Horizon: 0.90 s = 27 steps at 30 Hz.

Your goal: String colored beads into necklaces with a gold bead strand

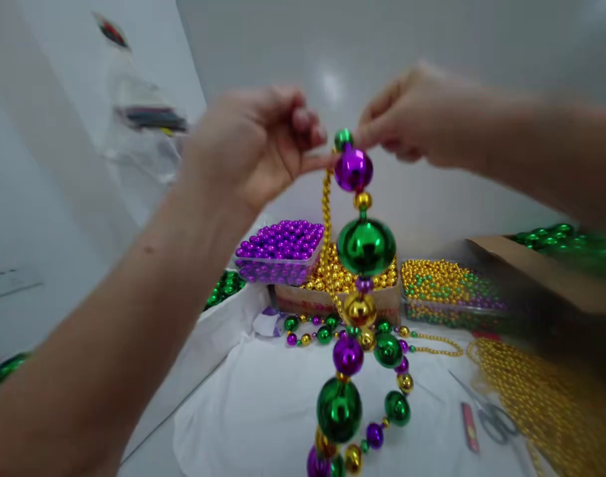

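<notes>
Hand, left [263, 142]: fingers loosely curled, one reaching rightward to the top of the bead strand [366, 246]; whether it grips anything, I cannot tell.
Purple beads [283, 240]: heaped in a clear tub, beyond the left forearm.
Gold chain [326, 218]: hangs beside that fingertip, just left of the strand.
Bead strand: green, purple and gold; long axis near upright, top end up at the fingertips between both hands, lower length drifting slightly left, toward the viewer.
Bead loop [397, 407]: curves over the white surface [263, 411]; its join to the strand is unclear.
Hand, right [416, 119]: thumb and finger pinched together on the strand's top, beside the small green bead.
Scissors [481, 401]: blades pointing away, leftward.
Gold strings [536, 391]: piled beside them.
</notes>
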Each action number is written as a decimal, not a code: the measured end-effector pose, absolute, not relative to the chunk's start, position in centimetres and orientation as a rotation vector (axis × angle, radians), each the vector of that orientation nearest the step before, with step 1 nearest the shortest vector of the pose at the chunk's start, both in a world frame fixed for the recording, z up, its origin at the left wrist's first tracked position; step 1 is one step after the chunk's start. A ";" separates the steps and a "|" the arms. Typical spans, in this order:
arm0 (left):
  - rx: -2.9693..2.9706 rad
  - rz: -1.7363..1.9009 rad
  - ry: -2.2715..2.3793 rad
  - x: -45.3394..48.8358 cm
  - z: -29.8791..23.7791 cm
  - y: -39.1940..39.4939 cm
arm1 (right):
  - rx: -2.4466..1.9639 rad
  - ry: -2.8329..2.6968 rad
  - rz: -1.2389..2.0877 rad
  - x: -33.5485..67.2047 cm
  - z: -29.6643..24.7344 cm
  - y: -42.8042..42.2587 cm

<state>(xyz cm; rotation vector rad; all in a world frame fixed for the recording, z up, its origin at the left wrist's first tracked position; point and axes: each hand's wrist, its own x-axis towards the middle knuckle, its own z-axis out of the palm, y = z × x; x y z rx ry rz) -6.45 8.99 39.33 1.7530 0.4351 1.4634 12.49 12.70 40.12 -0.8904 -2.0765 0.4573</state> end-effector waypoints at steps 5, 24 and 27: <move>1.443 1.256 0.487 -5.3 31.4 10.1 | -0.817 -2.087 1.148 14.4 32.3 14.7; 2.214 0.590 0.927 -0.6 18.5 7.7 | -1.168 -2.297 0.594 18.2 13.5 10.8; 2.168 0.561 0.905 -0.7 19.2 8.6 | -1.166 -2.321 0.522 18.1 14.7 11.4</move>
